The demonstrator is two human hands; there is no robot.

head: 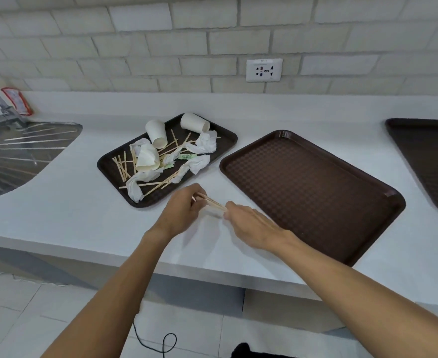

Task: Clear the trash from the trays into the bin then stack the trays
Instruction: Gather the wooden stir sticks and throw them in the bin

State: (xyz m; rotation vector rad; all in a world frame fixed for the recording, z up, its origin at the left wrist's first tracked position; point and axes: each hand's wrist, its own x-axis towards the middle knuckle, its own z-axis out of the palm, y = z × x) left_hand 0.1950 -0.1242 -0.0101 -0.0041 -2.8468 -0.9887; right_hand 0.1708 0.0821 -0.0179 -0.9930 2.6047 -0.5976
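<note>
I'm looking down over a white counter [290, 109] with a steel sink [18, 151] at the far left. The biggest thing on it is the bare brown tray [313, 195] right of centre, which holds nothing. A second bare tray [429, 156] is cut off by the right edge. The smaller trash tray [227, 140] sits left of centre, further back, and is still loaded. It holds two paper cups on their sides [156, 133] [194, 122], a crushed cup [147, 157], crumpled tissues [206, 144], a green sachet [188, 156] and a scatter of loose stir sticks [121, 165]. Just nearer than that tray, over open counter, both hands meet on a small bundle of sticks [212, 202]. The left hand [180, 211] has its fingers curled round the bundle's far end. The right hand [248, 226] pinches the near end with its fingertips, the rest of its fingers lying fairly flat. I read this as the clearing step, about midway: one tray looks done and the sticks are being gathered into a single handful. I can't see any bin, so the next move calls for finding it first. One hand should then take the whole bundle firmly, since thin sticks slip and fan out. The loaded tray still needs emptying, so stacking is not yet possible.
</note>
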